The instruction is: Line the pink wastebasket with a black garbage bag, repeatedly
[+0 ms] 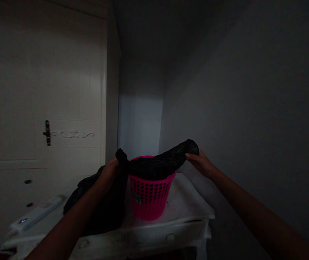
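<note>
A pink perforated basket [150, 209] stands upright on a white table. Its mouth is partly covered by a black plastic bag [157, 166], whose upper edge is stretched across and beyond the rim on both sides. My left hand [110, 174] is closed on the bag's edge at the left of the basket. To the right, and a little higher, my right hand [200, 162] pinches the other end of the bag, clear of the rim. Dark holes in the basket's upper wall show the bag inside.
More black plastic [100, 209] is heaped on the white table [187, 202] left of the basket. A long pale box-like object [39, 213] lies at the table's left. Behind stands a white wardrobe [75, 90]; a grey wall [238, 108] rises at the right. The room is dim.
</note>
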The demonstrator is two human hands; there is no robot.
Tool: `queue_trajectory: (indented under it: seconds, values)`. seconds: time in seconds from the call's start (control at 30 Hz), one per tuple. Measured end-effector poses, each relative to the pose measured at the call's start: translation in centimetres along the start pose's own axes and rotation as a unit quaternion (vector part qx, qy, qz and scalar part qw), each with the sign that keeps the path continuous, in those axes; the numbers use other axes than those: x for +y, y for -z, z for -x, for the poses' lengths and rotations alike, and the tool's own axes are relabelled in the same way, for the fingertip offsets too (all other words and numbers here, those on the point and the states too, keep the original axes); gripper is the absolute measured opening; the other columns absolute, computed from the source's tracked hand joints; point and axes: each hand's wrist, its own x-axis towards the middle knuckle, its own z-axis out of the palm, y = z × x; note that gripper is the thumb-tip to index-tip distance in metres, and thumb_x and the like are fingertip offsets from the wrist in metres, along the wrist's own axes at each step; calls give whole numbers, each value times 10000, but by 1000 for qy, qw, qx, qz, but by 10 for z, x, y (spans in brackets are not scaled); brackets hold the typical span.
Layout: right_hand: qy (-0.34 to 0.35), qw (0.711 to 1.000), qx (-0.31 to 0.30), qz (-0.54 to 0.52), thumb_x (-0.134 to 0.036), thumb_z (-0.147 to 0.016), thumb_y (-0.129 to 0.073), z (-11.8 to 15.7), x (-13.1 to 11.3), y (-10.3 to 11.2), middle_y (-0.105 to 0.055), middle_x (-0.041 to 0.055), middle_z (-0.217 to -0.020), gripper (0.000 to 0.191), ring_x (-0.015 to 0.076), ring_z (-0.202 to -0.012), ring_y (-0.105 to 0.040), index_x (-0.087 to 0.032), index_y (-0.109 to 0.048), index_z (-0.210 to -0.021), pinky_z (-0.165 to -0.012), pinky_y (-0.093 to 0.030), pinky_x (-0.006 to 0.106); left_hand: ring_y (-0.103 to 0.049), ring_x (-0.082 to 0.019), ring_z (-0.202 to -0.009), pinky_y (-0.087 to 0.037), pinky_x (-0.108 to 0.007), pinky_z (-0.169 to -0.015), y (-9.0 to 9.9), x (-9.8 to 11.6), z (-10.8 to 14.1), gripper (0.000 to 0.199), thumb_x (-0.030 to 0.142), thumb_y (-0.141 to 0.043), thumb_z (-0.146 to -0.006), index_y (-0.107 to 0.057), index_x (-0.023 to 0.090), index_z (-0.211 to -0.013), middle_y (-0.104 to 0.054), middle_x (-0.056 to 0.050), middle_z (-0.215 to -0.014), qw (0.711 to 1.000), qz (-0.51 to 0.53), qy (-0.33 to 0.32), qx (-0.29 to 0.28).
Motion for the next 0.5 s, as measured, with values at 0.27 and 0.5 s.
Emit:
queue_trajectory:
  seconds: [0.27, 0.5]
  values:
    - [151, 964, 24, 216, -451, -856, -740, 22, -35, 11, -687, 77, -1226, 453, 245, -1117, -661, -274, -582, -1242, -981, -553, 429, -657, -297, -1156, -600, -426, -902, 15, 14, 43, 558, 651, -642, -802, -683, 240, -1177, -716, -86, -1212, 998, -57, -14, 9]
    - [268, 801, -195, 499, -369, -925, -657, 48, -54, -32, -616, 112, -1452, 384, 308, -1275, -590, -294, -659, -1302, -1130, -396, 516, -612, -296, -1287, -495, -453, -1113, 2, 23, 71, 675, 463, -813, -729, -615, 310, -1356, -644, -78, -1407, 967, -177, -104, -149]
